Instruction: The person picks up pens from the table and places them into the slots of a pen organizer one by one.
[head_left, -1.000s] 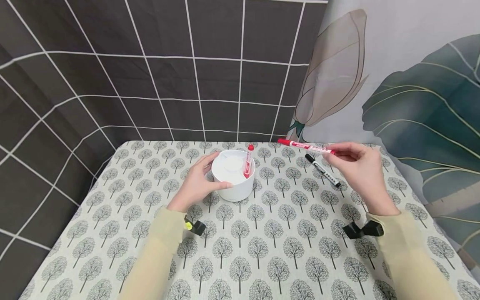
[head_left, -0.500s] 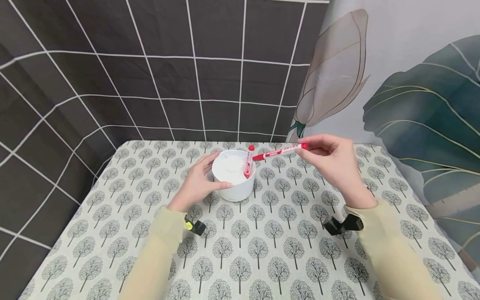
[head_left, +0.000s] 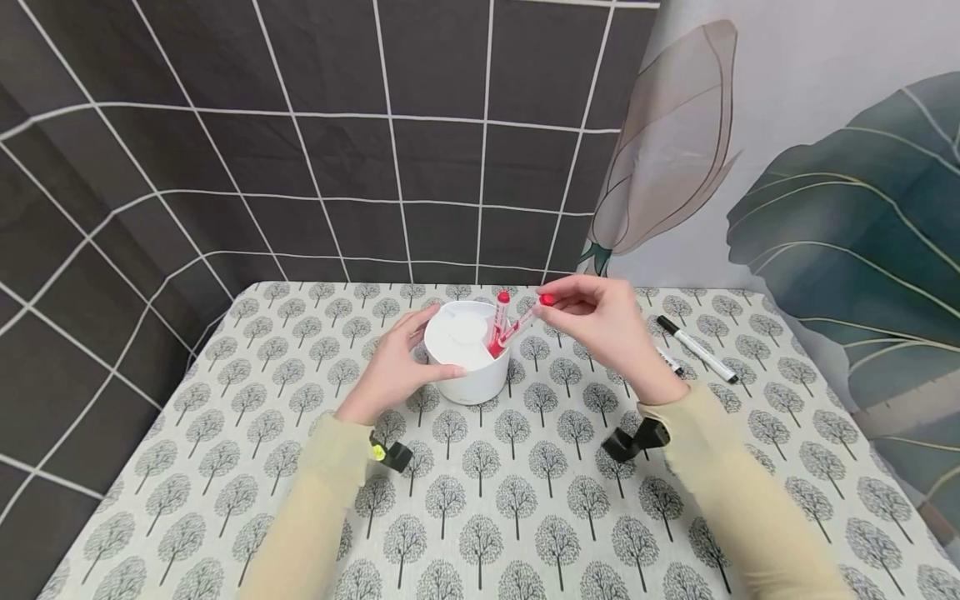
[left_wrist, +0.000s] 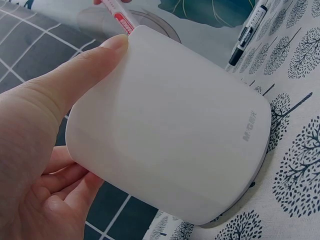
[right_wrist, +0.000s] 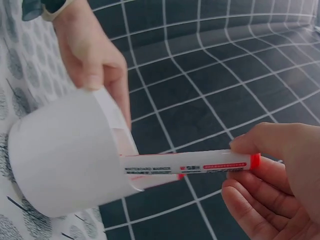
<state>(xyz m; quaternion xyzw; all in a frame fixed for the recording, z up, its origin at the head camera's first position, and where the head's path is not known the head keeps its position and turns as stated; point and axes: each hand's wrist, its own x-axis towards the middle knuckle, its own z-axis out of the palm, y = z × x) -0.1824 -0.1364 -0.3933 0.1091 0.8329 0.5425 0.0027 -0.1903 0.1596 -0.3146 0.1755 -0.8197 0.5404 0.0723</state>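
Note:
A round white pen holder (head_left: 474, 385) with inner compartments stands on the table. My left hand (head_left: 392, 367) grips it at the rim, thumb on the near side and fingers round the far left. A red whiteboard marker (head_left: 501, 315) leans upright in its right-hand compartment. Between thumb and fingers, my right hand (head_left: 603, 323) pinches a second red whiteboard marker (right_wrist: 190, 162) near its red end plug. That marker slants down to the left, its capped end inside the same compartment and hidden by the holder's wall in the right wrist view.
Right of the holder, a black marker (head_left: 697, 350) lies on the tree-patterned tablecloth (head_left: 480, 533). Another black marker (head_left: 670, 361) beside it is partly covered by my right hand. Behind the table hangs a dark grid-patterned curtain (head_left: 435, 158).
My right hand has carried the red marker leftward from above the black markers and tilted it, cap end down, into the pen holder. The left hand has stayed on the holder.

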